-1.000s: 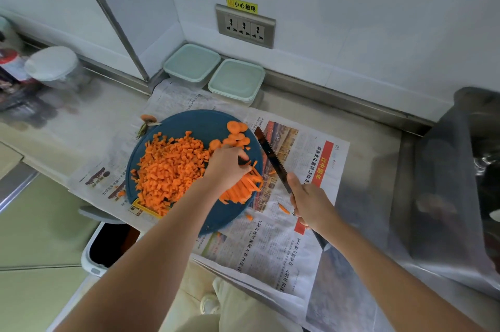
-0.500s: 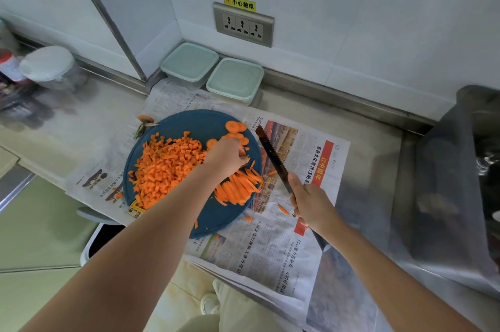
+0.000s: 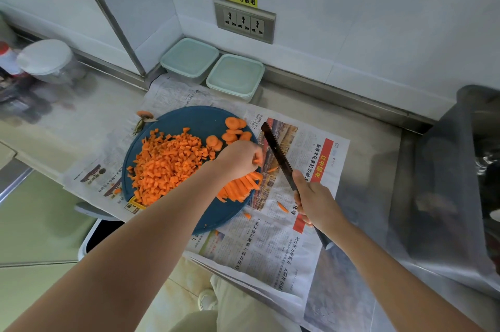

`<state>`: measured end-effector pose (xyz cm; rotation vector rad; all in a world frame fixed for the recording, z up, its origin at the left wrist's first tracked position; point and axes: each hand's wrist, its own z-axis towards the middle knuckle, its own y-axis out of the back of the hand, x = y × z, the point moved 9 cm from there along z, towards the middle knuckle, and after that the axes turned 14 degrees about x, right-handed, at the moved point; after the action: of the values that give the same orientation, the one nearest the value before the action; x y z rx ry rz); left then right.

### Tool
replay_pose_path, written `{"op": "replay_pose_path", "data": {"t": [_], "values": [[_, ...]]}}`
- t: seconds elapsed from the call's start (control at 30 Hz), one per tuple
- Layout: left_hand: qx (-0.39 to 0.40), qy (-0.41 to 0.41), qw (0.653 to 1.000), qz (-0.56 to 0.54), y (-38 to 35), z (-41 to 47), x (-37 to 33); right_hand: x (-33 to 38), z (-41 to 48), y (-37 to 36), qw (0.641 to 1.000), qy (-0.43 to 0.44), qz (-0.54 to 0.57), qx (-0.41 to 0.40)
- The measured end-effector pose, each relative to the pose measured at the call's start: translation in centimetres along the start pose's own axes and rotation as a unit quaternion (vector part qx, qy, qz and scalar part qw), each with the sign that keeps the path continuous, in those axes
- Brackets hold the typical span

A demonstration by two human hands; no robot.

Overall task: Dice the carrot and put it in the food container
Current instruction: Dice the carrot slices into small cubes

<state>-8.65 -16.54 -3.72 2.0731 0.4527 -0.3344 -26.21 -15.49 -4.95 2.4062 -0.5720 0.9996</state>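
**Left hand drifts toward the knife; strips come into view**

Since the earlier frames the left hand [image 3: 238, 160] has slid a little toward the right hand [image 3: 316, 201], uncovering more of the carrot strips [image 3: 240, 188] that lie just beneath its wrist. The knife [image 3: 277, 153] has hardly moved and hangs off the cutting board [image 3: 194, 120], over the newspaper [image 3: 270, 245] between the two hands. This reads as a regrouping pause between cuts, not a cutting stroke: the strips are probably being gathered for the next crosswise pass.

Left hand: fingers curled, with a carrot piece [image 3: 257, 161] pinched at the fingertips above the strips. Whether it holds more than that one piece cannot be told. Right hand: wrapped fully round the knife handle, thumb along the top, blade pointing away from the person.

Position of the task's material: the diced carrot [image 3: 167, 166] is heaped on the board on the outer side of the left hand. A few round carrot slices [image 3: 232, 128] lie just beyond its knuckles, uncut. Stray bits [image 3: 282, 207] rest on the newspaper beside the right hand. Two lidded food containers [image 3: 189, 59] [image 3: 235, 74] stand on the counter [image 3: 373, 158] well beyond both hands, against the wall. By this evidence dicing is mostly done, and no transfer has begun.
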Motion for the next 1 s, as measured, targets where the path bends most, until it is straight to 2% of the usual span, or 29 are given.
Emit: {"op": "replay_pose_path", "data": {"t": [0.23, 0.4, 0.47, 0.53, 0.63, 0.7, 0.87, 1.0], "values": [[0.017, -0.043, 0.998, 0.043, -0.8, -1.8, -0.1, 0.0, 0.0, -0.2, 1.0, 0.002, 0.001, 0.004], [-0.054, -0.086, 0.991, 0.081, -1.4, -3.5, 0.0, -0.1, 0.2, -0.2, 1.0, 0.001, -0.005, 0.0], [-0.077, -0.14, 0.982, 0.104, -1.8, -4.3, -0.4, -0.1, 0.1, -0.1, 1.0, -0.001, -0.005, -0.001], [-0.051, -0.179, 0.972, 0.147, -2.9, -4.7, -0.5, -0.2, -0.1, 0.0, 1.0, -0.002, -0.002, -0.006], [0.009, -0.18, 0.96, 0.216, -4.6, -4.7, 0.7, -0.2, -0.3, 0.2, 1.0, -0.001, -0.003, -0.01], [0.018, -0.188, 0.95, 0.249, -5.4, -4.6, 1.3, -0.2, -0.3, 0.1, 1.0, 0.0, 0.001, -0.008], [-0.07, -0.238, 0.951, 0.182, -5.2, -4.9, 1.2, 0.1, -0.1, -0.3, 1.0, 0.012, -0.006, -0.015], [-0.122, -0.227, 0.954, 0.155, -5.1, -5.4, 1.5, -0.1, -0.1, -0.6, 1.0, 0.014, -0.012, -0.015]]}}
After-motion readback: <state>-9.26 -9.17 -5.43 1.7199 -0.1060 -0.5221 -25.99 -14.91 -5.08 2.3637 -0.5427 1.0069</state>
